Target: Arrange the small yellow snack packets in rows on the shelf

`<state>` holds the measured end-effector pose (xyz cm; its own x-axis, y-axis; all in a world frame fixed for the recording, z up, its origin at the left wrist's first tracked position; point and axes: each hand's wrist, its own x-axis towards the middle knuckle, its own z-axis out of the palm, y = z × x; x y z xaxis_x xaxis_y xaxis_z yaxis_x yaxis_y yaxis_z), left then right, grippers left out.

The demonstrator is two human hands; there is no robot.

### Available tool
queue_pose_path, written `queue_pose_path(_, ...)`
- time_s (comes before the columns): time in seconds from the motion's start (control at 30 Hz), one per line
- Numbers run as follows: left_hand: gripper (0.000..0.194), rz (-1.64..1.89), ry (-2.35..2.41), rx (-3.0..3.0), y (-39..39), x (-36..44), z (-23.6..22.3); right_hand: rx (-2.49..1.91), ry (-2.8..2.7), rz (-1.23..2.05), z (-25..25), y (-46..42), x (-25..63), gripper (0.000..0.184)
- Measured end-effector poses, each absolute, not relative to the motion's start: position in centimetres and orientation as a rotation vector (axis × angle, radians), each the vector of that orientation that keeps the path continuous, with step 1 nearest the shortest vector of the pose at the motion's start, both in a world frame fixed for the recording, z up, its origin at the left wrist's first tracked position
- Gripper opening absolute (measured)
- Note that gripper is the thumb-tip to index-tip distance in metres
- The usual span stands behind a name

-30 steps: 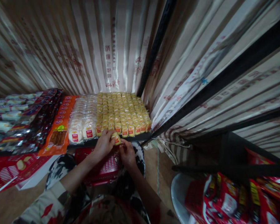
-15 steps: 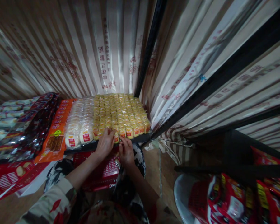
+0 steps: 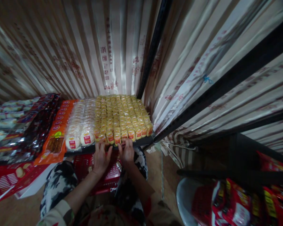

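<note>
On the dark shelf (image 3: 145, 141) stand tight rows of small yellow snack packs (image 3: 122, 114) in clear wrap, red labels facing me. My left hand (image 3: 101, 158) is at the shelf's front edge, fingertips against the lower front of the yellow packs and thumb apart. Close beside it, my right hand (image 3: 127, 153) touches the bottoms of the front packs with its fingers, thumb apart too. Nothing shows in either hand, and both hands are open. Between them one front pack (image 3: 117, 135) stands slightly forward. The fingertips are partly hidden.
Left of the yellow packs are white wrapped snacks (image 3: 86, 138), an orange bag (image 3: 53, 141) and dark packets (image 3: 35, 131). A red basket (image 3: 110, 174) sits below, between my knees. Metal posts and curtain (image 3: 122, 47) close off the back; red bags (image 3: 238, 204) lie at lower right.
The yellow pack I held between my hands has gone into the front row. My left hand has let go and dropped to the shelf edge; my right hand has moved up against the packs.
</note>
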<state>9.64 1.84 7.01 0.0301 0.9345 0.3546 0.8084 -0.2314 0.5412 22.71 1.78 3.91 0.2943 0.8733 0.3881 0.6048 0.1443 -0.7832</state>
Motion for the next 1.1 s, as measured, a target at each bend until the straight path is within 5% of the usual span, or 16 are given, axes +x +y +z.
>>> queue_pose_path(0.87,0.022,1.000,1.665,2.407,2.9,6.3,4.0,-1.514,-1.561,0.141,3.2,1.2,22.1,0.023)
queue_pose_path(1.1,0.021,0.950,1.614,2.200,-0.5,5.0,1.8,-1.493,-1.679,0.412,1.3,-2.6,19.4,0.024)
